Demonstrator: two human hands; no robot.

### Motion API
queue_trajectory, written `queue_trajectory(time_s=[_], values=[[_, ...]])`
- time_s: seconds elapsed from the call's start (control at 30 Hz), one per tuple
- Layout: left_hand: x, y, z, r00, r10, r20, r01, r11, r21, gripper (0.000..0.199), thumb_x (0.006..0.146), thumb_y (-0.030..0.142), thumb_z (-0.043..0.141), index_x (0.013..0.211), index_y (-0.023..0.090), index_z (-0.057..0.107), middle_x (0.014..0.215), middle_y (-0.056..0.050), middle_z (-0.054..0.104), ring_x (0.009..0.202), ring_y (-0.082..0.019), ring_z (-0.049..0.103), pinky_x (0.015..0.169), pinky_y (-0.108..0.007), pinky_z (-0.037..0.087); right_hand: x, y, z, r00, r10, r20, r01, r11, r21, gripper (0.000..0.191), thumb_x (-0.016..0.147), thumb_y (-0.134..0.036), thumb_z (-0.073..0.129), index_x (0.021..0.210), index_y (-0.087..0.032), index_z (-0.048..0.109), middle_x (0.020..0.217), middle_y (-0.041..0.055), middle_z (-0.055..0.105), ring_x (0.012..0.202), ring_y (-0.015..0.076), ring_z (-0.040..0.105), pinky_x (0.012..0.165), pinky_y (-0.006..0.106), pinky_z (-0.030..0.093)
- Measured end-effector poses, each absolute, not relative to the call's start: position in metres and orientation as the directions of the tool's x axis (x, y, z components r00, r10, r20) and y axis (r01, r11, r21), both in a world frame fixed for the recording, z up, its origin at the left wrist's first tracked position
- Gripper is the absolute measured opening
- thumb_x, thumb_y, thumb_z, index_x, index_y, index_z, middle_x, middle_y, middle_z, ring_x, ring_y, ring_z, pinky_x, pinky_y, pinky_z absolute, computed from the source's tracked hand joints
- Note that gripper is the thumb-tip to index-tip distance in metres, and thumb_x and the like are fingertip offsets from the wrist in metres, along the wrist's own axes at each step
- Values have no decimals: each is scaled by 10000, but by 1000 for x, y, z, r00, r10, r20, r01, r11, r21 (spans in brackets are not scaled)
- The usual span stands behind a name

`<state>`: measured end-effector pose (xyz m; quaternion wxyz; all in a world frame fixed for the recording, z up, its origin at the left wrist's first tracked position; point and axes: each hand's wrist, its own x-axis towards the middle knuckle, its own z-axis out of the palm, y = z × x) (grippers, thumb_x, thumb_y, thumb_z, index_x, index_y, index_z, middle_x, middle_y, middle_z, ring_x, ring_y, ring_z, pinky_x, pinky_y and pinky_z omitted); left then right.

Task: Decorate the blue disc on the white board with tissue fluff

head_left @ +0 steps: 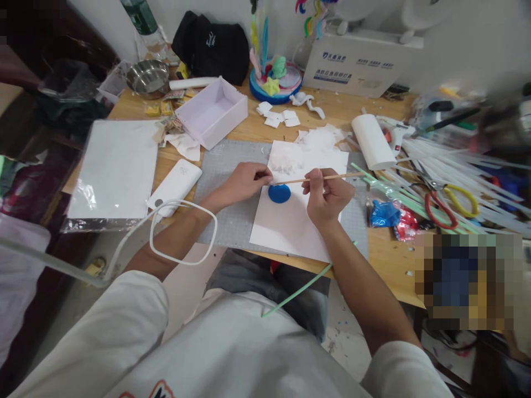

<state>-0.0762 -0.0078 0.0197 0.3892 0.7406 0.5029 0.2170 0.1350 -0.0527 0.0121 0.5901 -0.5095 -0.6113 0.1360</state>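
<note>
My right hand (329,193) is closed around a thin wooden stick (342,176), which lies nearly level and points left. At the stick's far end, the thumb and fingers of my left hand (249,181) are pinched together. Whether they grip the tip or a bit of white material there is too small to tell. Just below the tip, a flat blue disc (279,193) rests on a sheet of white paper (290,226). White fluff (286,160) lies on the paper's upper part, behind the stick.
Under the paper is a grey cutting mat (224,221). Rightward are a white roll (373,141), a glue gun (398,132), scissors (442,210), pale plastic sticks and a blue packet (384,213). A power bank (176,185) and lilac box (213,113) stand left; a white cable loops over my left arm.
</note>
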Motion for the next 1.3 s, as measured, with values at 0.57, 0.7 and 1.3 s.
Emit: queue_trajectory(time_s=[0.57,0.7,1.3], values=[[-82,8,39,271,960,75,600,-229,767,186,909,162,644,1045,188,768,890,-29,773,790,-154,677,795,-269,512,138,-60,13,173,716,676,451,553,-701,415,1035,-413,550,702,-202,679,512,-33,610,424,79,545,465,253,399],[-53,54,46,322,925,203,635,-370,678,171,919,158,639,1009,204,777,926,-38,781,854,-184,682,841,-317,512,137,-59,11,277,691,668,457,517,-724,458,1038,-431,547,650,-205,639,475,-45,543,397,67,450,448,261,326],[27,164,6,321,942,-95,693,-165,702,292,741,-69,686,599,158,571,662,-34,524,1032,-331,671,999,-452,502,136,-54,15,326,740,588,468,414,-781,514,1039,-531,495,649,-217,609,468,-43,513,417,83,460,464,267,362]])
